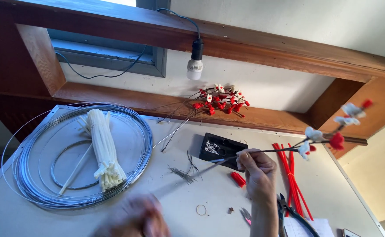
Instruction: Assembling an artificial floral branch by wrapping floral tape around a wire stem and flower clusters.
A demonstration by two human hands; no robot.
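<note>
My right hand (pixel 257 169) pinches a thin wire stem (pixel 271 151) that runs right and up to a flower branch (pixel 333 131) with white blossoms and red buds. The branch hangs in the air over the table's right side. My left hand (pixel 133 217) is a blur low in the frame, over the white table (pixel 192 193); whether it holds anything I cannot tell. Short cut wire pieces (pixel 181 172) lie between my hands, and small red tube pieces (pixel 238 178) lie just left of my right hand.
A large wire coil (pixel 25 175) rings a bundle of white sticks (pixel 104 151) at left. A black tray (pixel 221 149), finished flower branches (pixel 218 102) at the wall, red sticks (pixel 291 173), pliers (pixel 289 210) and a small ring (pixel 201 210) are also there. A bulb (pixel 195 66) hangs above.
</note>
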